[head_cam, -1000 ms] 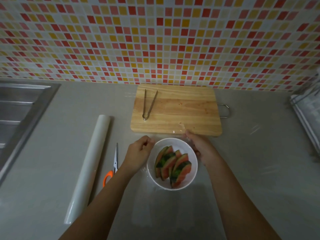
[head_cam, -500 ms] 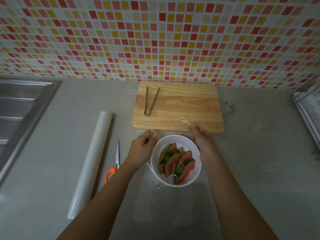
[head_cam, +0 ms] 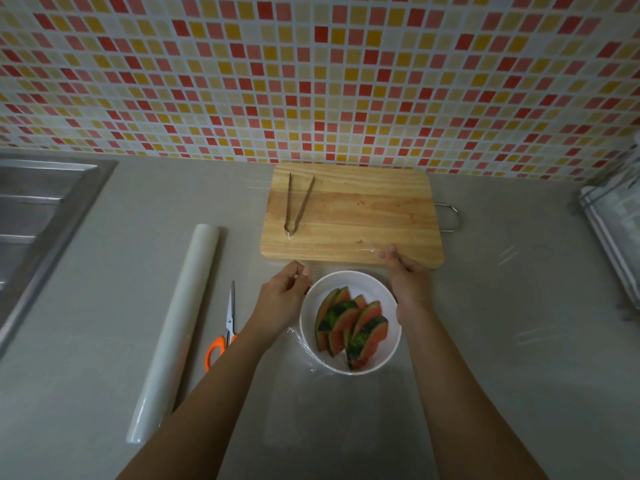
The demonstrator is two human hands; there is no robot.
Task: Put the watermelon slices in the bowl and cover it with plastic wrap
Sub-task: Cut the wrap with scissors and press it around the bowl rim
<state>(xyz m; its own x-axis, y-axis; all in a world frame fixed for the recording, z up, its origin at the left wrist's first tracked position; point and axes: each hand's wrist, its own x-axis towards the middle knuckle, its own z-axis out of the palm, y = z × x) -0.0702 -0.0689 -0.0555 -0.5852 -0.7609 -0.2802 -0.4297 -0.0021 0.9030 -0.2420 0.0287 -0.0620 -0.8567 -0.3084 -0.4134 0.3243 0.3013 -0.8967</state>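
On the grey bench [head_cam: 485,341], just under the person's fingers, the white bowl [head_cam: 349,282] sat with the watermelon slices [head_cam: 351,329] already leaning together inside it. A sheet of plastic wrap [head_cam: 304,355] lay under and around the bowl; I could see it bunched against the near-left wall and glinting where it was lifted at the far side. The left hand [head_cam: 282,299] was at the bowl's far-left rim, its fingers [head_cam: 304,271] curled in and pressed together, seemingly pinching an edge of film, though the film there was too clear to be sure. The right hand [head_cam: 407,280] was at the far-right rim, its fingers [head_cam: 389,252] pinching a crinkled corner of wrap just over the near edge of the cutting board [head_cam: 363,216].

To do this well, I judged, both corners should be drawn up and over the rim together, kept taut so the film does not cling to itself, then smoothed down the near wall.

Beyond the fingers, tongs [head_cam: 298,206] lay on the board. Left of the left hand lay the scissors [head_cam: 227,327], and further left the roll of wrap [head_cam: 176,330], well apart from the bowl. Nothing stood in the way; the board's edge was merely close to the right fingers.
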